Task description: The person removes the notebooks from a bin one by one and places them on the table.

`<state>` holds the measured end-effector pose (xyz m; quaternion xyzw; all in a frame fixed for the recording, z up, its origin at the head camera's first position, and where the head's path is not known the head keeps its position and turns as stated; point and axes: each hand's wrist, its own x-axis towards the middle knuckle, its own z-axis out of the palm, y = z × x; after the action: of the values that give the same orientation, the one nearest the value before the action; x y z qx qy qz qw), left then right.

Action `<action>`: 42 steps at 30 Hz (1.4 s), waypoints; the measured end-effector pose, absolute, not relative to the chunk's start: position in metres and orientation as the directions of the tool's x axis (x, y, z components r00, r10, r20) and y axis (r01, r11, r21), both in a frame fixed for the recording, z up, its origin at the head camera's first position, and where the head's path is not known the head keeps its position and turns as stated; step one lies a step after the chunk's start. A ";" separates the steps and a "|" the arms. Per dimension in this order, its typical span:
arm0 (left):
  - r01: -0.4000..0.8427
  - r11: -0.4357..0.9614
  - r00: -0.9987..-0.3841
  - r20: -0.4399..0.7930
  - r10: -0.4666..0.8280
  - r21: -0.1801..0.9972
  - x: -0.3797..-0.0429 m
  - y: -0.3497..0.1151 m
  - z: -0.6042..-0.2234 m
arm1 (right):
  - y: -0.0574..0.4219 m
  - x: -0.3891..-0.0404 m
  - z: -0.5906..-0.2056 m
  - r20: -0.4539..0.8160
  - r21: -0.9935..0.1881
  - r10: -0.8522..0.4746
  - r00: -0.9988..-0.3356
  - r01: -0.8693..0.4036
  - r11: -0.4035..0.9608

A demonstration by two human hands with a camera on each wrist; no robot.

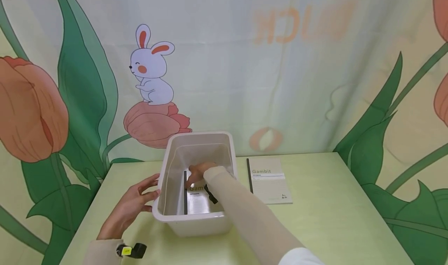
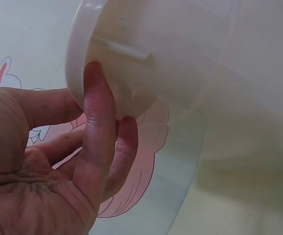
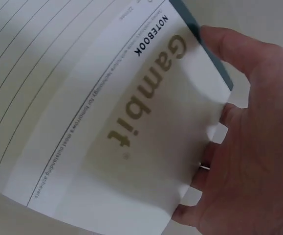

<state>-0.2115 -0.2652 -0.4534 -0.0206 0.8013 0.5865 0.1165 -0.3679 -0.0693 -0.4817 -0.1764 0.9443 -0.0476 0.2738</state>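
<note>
A light grey plastic bin (image 1: 197,227) stands on the table, its far end near the patterned backdrop. My left hand (image 1: 136,198) grips the bin's left rim; in the left wrist view, fingers (image 2: 97,117) lie against the outside just under the lip. Inside the bin is a white "Gambit" notebook (image 1: 198,205) with a dark spine. My right hand (image 1: 198,172) reaches in and holds this notebook by its top edge. Seen from the right wrist, the thumb (image 3: 229,41) is at the spine corner and the other fingertips tuck behind the top edge of the cover (image 3: 131,117).
Another white "Gambit" notebook (image 1: 272,185) lies flat on the pale green table (image 1: 325,218), just right of the bin. Behind the table hangs a cloth backdrop (image 1: 224,82) printed with tulips and a rabbit. My right sleeve (image 1: 252,214) crosses over the bin's right rim.
</note>
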 end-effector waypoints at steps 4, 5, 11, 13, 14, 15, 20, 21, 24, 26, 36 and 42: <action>-0.169 0.311 -0.972 -0.210 0.103 0.935 -0.211 -0.264 -0.453 | -0.070 -0.366 -0.482 -0.482 -0.230 -0.365 -0.797 -0.287 0.930; -0.170 0.309 -0.972 -0.211 0.103 0.936 -0.211 -0.264 -0.453 | -0.070 -0.366 -0.482 -0.472 -0.248 -0.368 -0.801 -0.281 0.927; -0.170 0.310 -0.973 -0.210 0.100 0.936 -0.212 -0.262 -0.453 | -0.071 -0.368 -0.478 -0.390 -0.285 -0.378 -0.840 -0.280 0.917; -0.169 0.313 -0.973 -0.209 0.099 0.935 -0.212 -0.262 -0.453 | -0.071 -0.373 -0.480 -0.318 -0.289 -0.393 -0.863 -0.306 0.907; -0.168 0.315 -0.973 -0.209 0.099 0.934 -0.212 -0.263 -0.453 | -0.070 -0.374 -0.478 -0.288 -0.301 -0.400 -0.870 -0.314 0.900; -0.169 0.317 -0.973 -0.209 0.097 0.933 -0.212 -0.263 -0.453 | -0.069 -0.376 -0.476 -0.255 -0.310 -0.409 -0.876 -0.327 0.893; -0.175 0.321 -0.973 -0.213 0.090 0.931 -0.211 -0.264 -0.453 | -0.065 -0.378 -0.457 -0.124 -0.357 -0.446 -0.887 -0.379 0.854; -0.175 0.322 -0.973 -0.214 0.089 0.930 -0.210 -0.264 -0.454 | -0.064 -0.378 -0.453 -0.107 -0.358 -0.447 -0.888 -0.385 0.851; -0.172 0.323 -0.973 -0.212 0.093 0.931 -0.210 -0.264 -0.454 | -0.061 -0.374 -0.434 -0.047 -0.350 -0.465 -0.884 -0.421 0.837; -0.172 0.321 -0.973 -0.212 0.092 0.931 -0.211 -0.264 -0.455 | -0.061 -0.372 -0.425 -0.024 -0.333 -0.470 -0.882 -0.437 0.836; -0.184 0.318 -0.971 -0.222 0.087 0.930 -0.211 -0.264 -0.456 | -0.062 -0.354 -0.362 0.129 -0.270 -0.508 -0.851 -0.524 0.808; -0.167 0.323 -0.973 -0.208 0.096 0.931 -0.212 -0.265 -0.457 | -0.046 -0.337 -0.323 0.304 -0.182 -0.531 -0.791 -0.595 0.783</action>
<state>-0.2116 -0.2649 -0.4566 -0.0220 0.8054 0.5813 0.1134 -0.3375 -0.0457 -0.3232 -0.3007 0.9366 -0.1352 -0.1191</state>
